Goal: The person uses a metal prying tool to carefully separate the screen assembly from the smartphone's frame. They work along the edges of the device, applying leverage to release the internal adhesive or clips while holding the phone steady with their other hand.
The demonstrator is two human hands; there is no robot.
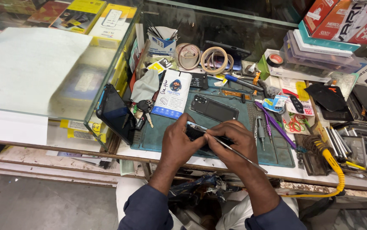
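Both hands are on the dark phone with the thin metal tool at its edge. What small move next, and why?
Probably slide the thin metal pry tool a little along the dark phone's edge: the right hand has its tip at the seam, and the left hand steadies the phone above the blue-green work mat.

The dark phone [194,130] sits tipped up on its edge over the green work mat, mostly hidden by fingers. Its thin shiny rim shows on top. A long, thin metal tool [238,154] touches the phone and slants down to the right, past the table edge.
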